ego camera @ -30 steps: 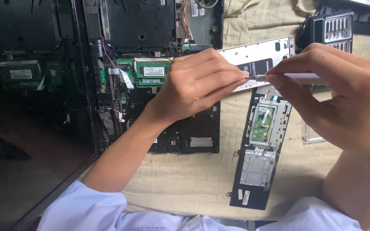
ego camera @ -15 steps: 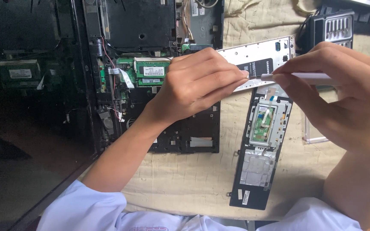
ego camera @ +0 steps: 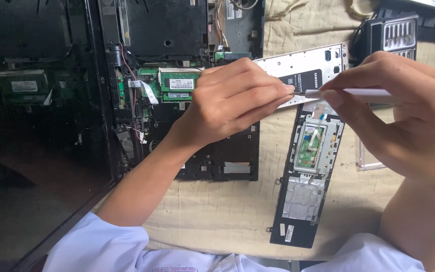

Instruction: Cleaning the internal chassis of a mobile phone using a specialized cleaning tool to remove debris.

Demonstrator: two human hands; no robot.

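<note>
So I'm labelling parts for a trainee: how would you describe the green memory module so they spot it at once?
Start at the opened black laptop base on the beige cloth. Just left of the left hand, which holds a silver metal plate, a small green memory module lies flat in the base. Unlike the dark parts around it, it is bright green with a white label.
</note>
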